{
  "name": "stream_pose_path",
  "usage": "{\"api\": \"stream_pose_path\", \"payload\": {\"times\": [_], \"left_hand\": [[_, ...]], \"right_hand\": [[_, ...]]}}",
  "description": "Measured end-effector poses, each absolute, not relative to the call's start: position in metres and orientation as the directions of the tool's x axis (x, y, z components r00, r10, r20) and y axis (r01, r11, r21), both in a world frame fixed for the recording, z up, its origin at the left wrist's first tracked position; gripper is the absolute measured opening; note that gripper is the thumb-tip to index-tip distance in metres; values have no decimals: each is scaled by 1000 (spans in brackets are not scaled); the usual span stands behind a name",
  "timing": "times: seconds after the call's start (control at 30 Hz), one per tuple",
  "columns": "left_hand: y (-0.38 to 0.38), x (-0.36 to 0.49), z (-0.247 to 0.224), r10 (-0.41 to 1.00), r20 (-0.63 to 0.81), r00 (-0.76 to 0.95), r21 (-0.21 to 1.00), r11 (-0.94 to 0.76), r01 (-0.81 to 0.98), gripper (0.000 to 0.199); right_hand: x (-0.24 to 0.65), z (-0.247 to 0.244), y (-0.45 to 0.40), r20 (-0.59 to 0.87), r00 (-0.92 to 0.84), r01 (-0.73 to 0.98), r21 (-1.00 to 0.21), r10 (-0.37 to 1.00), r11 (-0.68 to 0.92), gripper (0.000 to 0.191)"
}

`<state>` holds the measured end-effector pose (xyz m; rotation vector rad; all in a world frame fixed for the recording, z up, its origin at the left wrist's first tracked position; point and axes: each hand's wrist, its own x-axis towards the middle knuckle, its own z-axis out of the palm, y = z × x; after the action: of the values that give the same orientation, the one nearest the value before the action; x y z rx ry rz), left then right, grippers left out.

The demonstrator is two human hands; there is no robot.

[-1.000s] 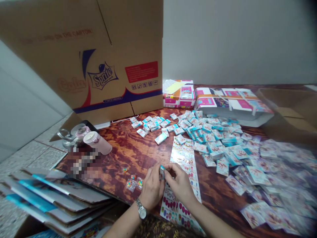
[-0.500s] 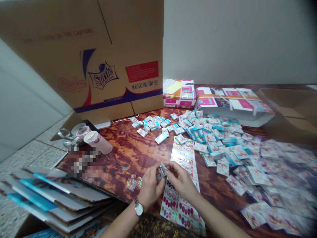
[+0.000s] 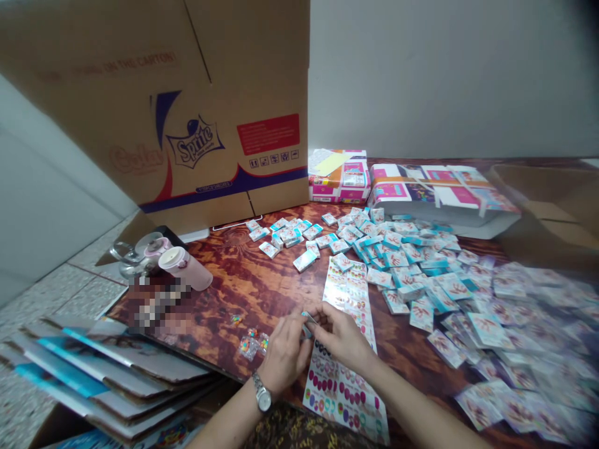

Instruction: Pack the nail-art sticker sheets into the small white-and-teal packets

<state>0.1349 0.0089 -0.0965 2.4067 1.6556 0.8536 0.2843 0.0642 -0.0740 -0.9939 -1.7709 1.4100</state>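
Left hand (image 3: 284,354) and right hand (image 3: 342,337) meet over the long sticker sheet (image 3: 345,394), fingertips closed on a small teal-and-white packet (image 3: 306,325). Packet sits just above the sheet, mostly hidden by fingers. Left is clenched in a pinch on it. Right presses in from the other side; exact hold can't be told. Fingertip pinch with wrists low is the right way: steady on a piece this small.

Around the sheet: loose packets (image 3: 397,262) crowd its right edge, tight elbow room there. Small clear bags (image 3: 248,348) lie just left of it. Further left, a pink tumbler (image 3: 185,268) and flattened cardboard (image 3: 103,368). Beyond it, a Sprite carton (image 3: 196,143) and wrapped bundles (image 3: 437,186).
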Motion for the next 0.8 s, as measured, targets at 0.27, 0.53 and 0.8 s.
{"api": "stream_pose_path", "payload": {"times": [0.27,0.53,0.8], "left_hand": [[11,135,-99,886,327,330,324,-433,841,37],[16,130,-94,911,313,269,392,-382,837,39],[14,134,-94,917,303,260,411,-372,832,41]], "right_hand": [[282,-72,67,151,-464,460,-801,873,383,16],[287,-78,61,43,-511,111,-987,859,115,28],[284,-70,55,97,-429,220,-953,898,208,22]]}}
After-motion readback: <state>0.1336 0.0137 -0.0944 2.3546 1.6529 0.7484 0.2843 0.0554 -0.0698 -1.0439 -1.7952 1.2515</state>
